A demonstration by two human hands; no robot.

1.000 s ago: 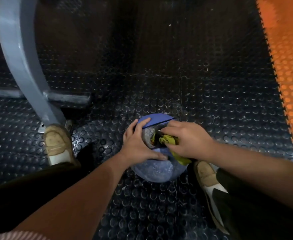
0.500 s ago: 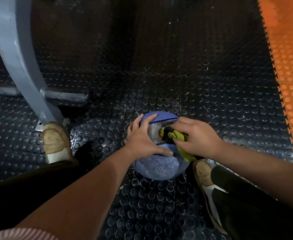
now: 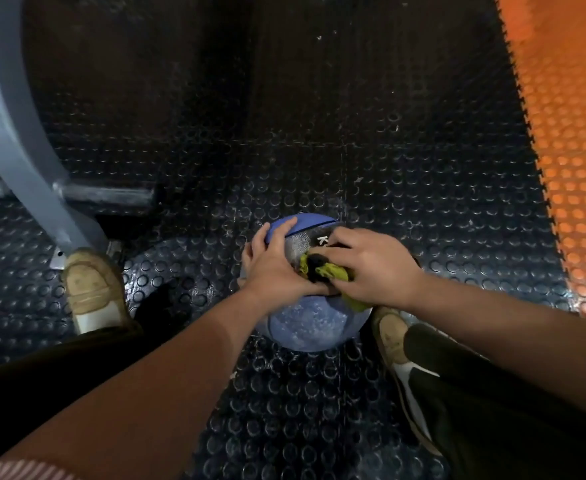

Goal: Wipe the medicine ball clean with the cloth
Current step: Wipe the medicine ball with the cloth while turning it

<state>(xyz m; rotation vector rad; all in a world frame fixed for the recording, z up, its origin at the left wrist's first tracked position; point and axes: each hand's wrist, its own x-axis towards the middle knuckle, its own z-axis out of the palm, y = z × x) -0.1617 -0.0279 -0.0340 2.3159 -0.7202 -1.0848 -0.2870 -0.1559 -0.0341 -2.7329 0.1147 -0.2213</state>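
A blue medicine ball (image 3: 314, 327) with a grey panel and white lettering rests on the studded black floor between my two shoes. My left hand (image 3: 274, 268) lies spread over its top left side, fingers curved to the ball. My right hand (image 3: 371, 268) grips a bunched yellow-green cloth (image 3: 322, 270) with dark patches and presses it on the ball's top. The lower front of the ball shows pale dusty speckles. Most of the cloth is hidden under my right hand.
A curved grey metal frame leg (image 3: 18, 140) with a floor bar stands at the left, close to my left shoe (image 3: 92, 289). My right shoe (image 3: 393, 337) touches the ball's right side. An orange studded mat (image 3: 568, 140) borders the black floor at the right.
The right hand with the cloth has shifted a little along the ball's top, uncovering white lettering. The left hand has stayed on the ball, its thumb now against the cloth.
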